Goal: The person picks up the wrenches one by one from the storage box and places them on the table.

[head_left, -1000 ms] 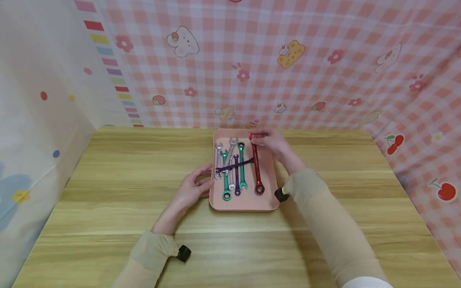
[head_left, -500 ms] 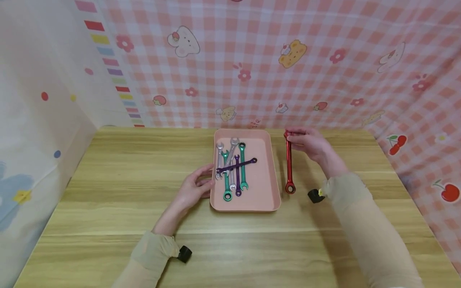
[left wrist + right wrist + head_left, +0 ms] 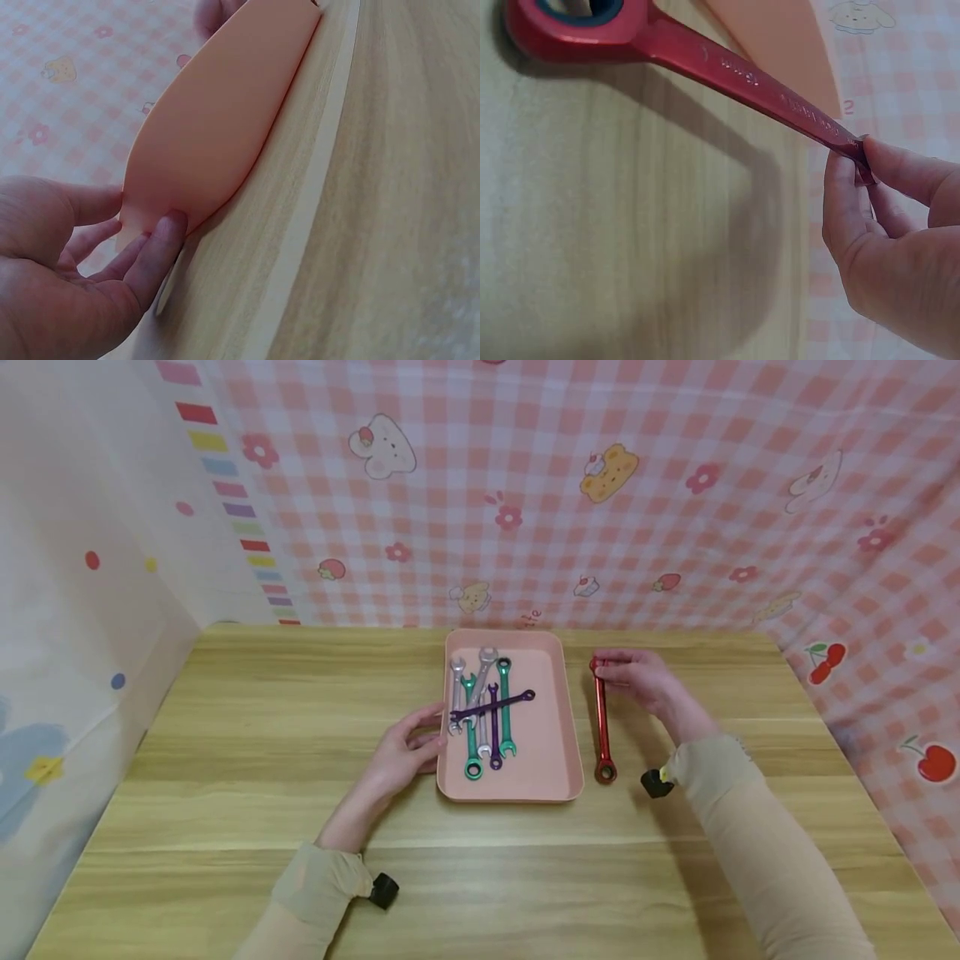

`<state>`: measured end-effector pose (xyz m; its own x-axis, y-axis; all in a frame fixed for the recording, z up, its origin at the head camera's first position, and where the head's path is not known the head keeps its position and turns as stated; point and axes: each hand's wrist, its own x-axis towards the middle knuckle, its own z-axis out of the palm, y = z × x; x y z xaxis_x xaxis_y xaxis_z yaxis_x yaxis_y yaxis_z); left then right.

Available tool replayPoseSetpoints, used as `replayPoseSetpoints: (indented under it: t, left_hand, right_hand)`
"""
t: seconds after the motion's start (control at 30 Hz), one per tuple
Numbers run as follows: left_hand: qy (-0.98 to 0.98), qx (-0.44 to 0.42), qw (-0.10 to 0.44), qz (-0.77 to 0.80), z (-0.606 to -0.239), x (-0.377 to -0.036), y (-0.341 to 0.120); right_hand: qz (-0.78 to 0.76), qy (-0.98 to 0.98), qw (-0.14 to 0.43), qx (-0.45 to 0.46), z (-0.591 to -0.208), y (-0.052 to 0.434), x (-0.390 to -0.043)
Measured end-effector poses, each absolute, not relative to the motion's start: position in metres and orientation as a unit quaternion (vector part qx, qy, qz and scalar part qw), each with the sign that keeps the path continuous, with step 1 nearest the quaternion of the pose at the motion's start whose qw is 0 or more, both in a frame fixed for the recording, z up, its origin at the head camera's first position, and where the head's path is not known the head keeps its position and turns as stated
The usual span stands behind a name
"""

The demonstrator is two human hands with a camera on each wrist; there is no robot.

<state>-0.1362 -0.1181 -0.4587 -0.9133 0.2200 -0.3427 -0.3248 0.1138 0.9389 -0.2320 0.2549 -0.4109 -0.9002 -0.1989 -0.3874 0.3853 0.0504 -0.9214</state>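
A red combination wrench (image 3: pixel 602 718) is pinched by my right hand (image 3: pixel 647 679) at its far end, just right of the pink tray (image 3: pixel 543 772). Its ring end points toward me, close over the wood, and the right wrist view shows thumb and fingertips squeezing the wrench (image 3: pixel 742 84). The fingers cover most of the gripped end. At the tray's left side my left hand (image 3: pixel 397 750) rests with spread fingers; in the left wrist view, fingertips (image 3: pixel 172 223) touch the outer wall. Inside the tray lie silver, green and purple wrenches, one purple wrench (image 3: pixel 498 703) lying across others.
The wooden table (image 3: pixel 465 885) extends to both sides and in front of the tray. A pink checked cloth (image 3: pixel 480 485) hangs right behind the table's back edge. Black wrist cameras (image 3: pixel 383 890) stick out from both sleeves.
My right hand has lifted the red wrench out of the tray and carried it right, then slightly toward me and lower. The left hand stays at the tray's left side.
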Motion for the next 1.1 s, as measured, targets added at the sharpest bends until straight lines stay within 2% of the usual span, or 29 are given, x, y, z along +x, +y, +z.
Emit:
replayPoseSetpoints:
  t: [0.77,0.9,1.1]
  left_hand:
    - [0.715,-0.028,0.205,0.668,-0.460,-0.135,-0.118]
    - [0.716,-0.027,0.206,0.667,-0.459,-0.137,-0.118]
    - [0.717,-0.032,0.206,0.666,-0.459,-0.138,-0.119]
  right_hand:
    - [-0.591,0.778,0.204,0.066,-0.440,0.241,-0.230]
    - [-0.548,0.814,0.183,0.050,-0.442,0.238,-0.228]
    - [-0.444,0.889,0.111,-0.006,-0.446,0.229,-0.227]
